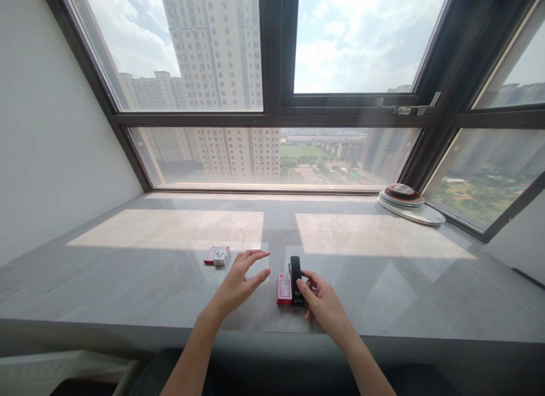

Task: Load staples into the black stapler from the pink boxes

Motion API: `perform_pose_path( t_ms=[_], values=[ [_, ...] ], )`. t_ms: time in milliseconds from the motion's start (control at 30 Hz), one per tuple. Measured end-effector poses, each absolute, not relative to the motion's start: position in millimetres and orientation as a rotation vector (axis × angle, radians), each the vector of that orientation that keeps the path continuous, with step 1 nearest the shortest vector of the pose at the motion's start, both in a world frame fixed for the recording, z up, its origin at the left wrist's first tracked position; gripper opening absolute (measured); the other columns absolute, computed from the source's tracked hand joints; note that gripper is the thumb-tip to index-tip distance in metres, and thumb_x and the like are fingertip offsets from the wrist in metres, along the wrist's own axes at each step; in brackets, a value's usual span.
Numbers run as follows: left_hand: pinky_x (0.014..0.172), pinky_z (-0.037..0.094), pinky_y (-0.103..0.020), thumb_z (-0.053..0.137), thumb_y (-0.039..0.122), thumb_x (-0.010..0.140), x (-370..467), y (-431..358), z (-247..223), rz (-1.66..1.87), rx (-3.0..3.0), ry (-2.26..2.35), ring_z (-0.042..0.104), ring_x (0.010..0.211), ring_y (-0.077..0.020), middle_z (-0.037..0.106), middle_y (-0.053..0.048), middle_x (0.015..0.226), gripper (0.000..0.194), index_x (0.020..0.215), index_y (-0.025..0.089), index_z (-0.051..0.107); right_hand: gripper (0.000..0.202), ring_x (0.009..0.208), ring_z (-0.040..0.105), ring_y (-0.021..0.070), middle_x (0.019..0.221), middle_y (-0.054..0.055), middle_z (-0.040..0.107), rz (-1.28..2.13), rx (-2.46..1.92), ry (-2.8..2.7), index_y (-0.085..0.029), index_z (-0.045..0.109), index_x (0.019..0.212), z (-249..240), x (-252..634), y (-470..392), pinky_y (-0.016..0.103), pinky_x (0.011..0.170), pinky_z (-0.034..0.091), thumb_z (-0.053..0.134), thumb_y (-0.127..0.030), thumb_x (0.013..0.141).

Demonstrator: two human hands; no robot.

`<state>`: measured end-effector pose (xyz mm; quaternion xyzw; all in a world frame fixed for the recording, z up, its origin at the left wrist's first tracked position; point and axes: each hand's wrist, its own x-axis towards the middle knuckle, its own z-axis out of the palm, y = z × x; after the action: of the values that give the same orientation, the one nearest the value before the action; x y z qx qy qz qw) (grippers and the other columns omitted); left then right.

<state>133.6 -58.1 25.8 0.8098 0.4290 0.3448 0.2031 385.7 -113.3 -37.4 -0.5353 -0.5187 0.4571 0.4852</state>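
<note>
A black stapler (296,281) lies lengthwise on the grey stone sill, pointing toward the window. Against its left side is a small pink-and-white box (284,289). My right hand (321,300) grips the stapler from the right, thumb on its top edge and fingers along its side. My left hand (242,279) hovers to the left of the pink-and-white box, fingers stretched and thumb apart, holding nothing. Farther left, a second small box (217,255), white with a pink edge, rests on the sill, apart from both hands.
A stack of round plates (402,202) stands in the far right corner of the stone sill (140,277). Dark-framed windows (272,119) rise behind it, with a metal latch (402,110). A white wall (51,129) bounds the left. The sill's front edge is near my forearms.
</note>
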Motion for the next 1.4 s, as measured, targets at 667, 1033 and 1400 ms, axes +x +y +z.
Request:
perform_pose_path(
  t_ms=[667, 1033, 1400],
  values=[
    [0.106, 0.046, -0.041, 0.076, 0.048, 0.076, 40, -87, -9, 0.789, 2.131, 1.517, 0.057, 0.120, -0.0279, 0.063, -0.006, 0.125, 0.058, 0.129, 0.029, 0.060, 0.058, 0.049, 0.053, 0.0116, 0.080, -0.003, 0.050, 1.111, -1.334, -1.266, -0.023, 0.057, 0.130, -38, 385, -114, 0.025, 0.040, 0.053, 0.059, -0.063, 0.089],
    [0.092, 0.051, -0.036, 0.085, 0.046, 0.069, 181, -75, 13, 0.789, 2.036, 0.942, 0.063, 0.107, -0.0253, 0.065, -0.004, 0.121, 0.070, 0.131, 0.029, 0.056, 0.059, 0.050, 0.056, 0.0143, 0.076, -0.003, 0.051, 1.089, -1.301, -1.276, -0.020, 0.058, 0.128, -35, 385, -114, 0.027, 0.039, 0.053, 0.058, -0.063, 0.089],
    [0.095, 0.046, -0.042, 0.041, 0.058, 0.098, 115, -37, 12, 1.153, 2.002, 1.816, 0.055, 0.115, -0.0293, 0.061, -0.010, 0.115, 0.045, 0.122, 0.024, 0.059, 0.075, 0.060, 0.054, 0.0140, 0.075, -0.002, 0.055, 0.902, -1.457, -1.365, -0.017, 0.051, 0.145, -15, 381, -127, 0.025, 0.055, 0.046, 0.066, -0.061, 0.085]
  ],
)
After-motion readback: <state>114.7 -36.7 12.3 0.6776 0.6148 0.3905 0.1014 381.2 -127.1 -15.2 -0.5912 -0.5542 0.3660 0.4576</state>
